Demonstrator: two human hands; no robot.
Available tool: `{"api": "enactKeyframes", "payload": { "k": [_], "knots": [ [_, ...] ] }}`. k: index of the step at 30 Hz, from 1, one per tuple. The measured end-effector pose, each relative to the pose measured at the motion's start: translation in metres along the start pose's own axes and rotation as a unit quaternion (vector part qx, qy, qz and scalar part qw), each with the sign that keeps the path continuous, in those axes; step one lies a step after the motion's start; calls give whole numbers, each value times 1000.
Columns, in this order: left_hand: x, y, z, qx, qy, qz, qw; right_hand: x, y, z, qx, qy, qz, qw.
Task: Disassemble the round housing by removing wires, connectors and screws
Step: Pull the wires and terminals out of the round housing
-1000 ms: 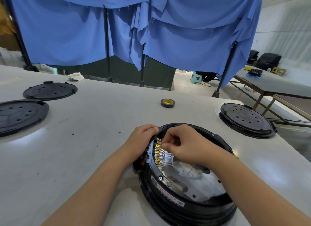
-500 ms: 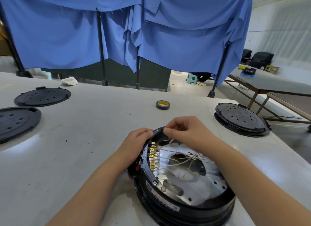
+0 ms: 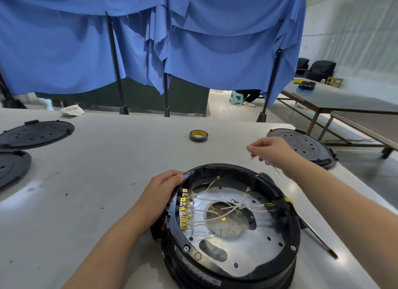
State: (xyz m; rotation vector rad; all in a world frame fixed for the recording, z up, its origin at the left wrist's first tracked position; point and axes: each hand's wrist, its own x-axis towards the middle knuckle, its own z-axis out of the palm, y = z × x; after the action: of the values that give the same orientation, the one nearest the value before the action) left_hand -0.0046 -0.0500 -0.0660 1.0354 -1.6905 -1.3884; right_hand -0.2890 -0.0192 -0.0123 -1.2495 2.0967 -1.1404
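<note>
left hand (image 3: 163, 194) grips round housing (image 3: 234, 265) rim; right hand (image 3: 272, 150) pinches thin wire (image 3: 276, 170), raised above table (image 3: 97, 181)

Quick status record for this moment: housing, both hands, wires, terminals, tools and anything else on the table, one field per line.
housing: round black housing on the white table, open side up
left hand: left hand grips the housing's left rim
right hand: right hand raised beyond the housing, pinching a thin wire
wires: white wires cross the housing's interior
terminals: brass terminals in a row inside the left wall
tool: screwdriver lying right of the housing
other: tape roll; black round covers on the table
</note>
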Motion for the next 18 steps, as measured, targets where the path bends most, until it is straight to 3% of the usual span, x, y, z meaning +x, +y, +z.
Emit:
{"api": "enactKeyframes", "payload": {
  "k": [14, 18],
  "knots": [
    [3, -3, 1, -19, 10, -3, 1000, 55, 31, 37, -84, -80, 51, 992],
    [4, -4, 1, -29, 8, -3, 1000, 59, 32, 38, -57, -85, 44, 994]
  ]
}}
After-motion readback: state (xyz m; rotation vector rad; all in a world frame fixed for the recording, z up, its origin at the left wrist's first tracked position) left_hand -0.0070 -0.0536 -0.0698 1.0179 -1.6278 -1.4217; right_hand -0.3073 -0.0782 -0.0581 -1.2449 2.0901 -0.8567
